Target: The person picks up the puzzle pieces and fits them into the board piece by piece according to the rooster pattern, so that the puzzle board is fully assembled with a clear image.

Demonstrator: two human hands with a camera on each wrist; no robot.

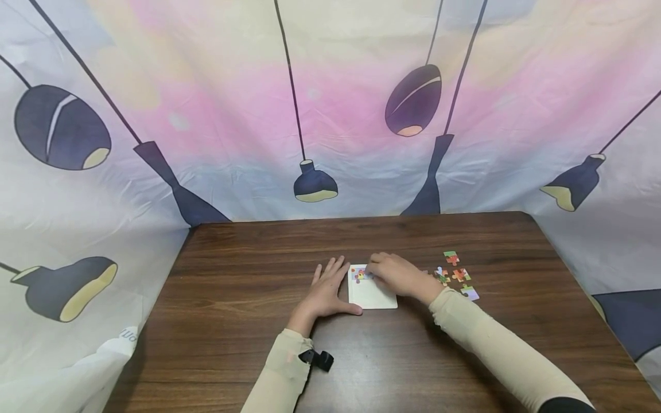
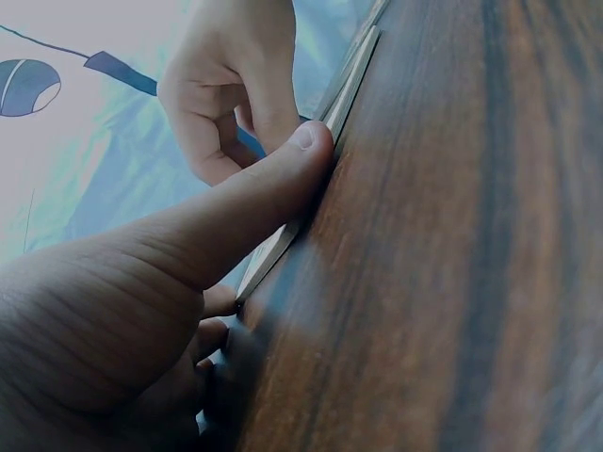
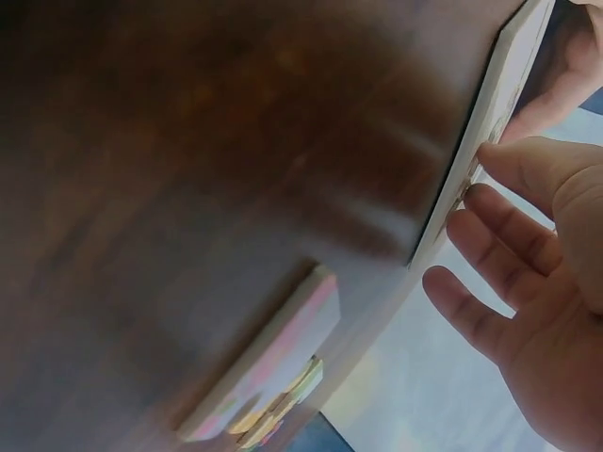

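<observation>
A square white puzzle board point(image 1: 373, 297) lies on the wooden table. Joined colourful jigsaw pieces point(image 1: 358, 274) sit at its upper left. My left hand point(image 1: 326, 289) rests along the board's left side, fingers extended, and its thumb point(image 2: 306, 141) touches the near edge. Over the upper part of the board, my right hand point(image 1: 397, 276) pinches a puzzle piece between thumb and index finger, largely covered by the fingers. In the right wrist view, the right hand's fingertips point(image 3: 482, 200) meet the board surface, with the other fingers loosely bent.
Several loose jigsaw pieces point(image 1: 458, 275) lie on the table point(image 1: 248, 298) right of the board, partly behind the right wrist. One loose piece point(image 3: 273, 353) shows close up in the right wrist view. A printed lamp-pattern cloth point(image 1: 237, 132) hangs behind the table.
</observation>
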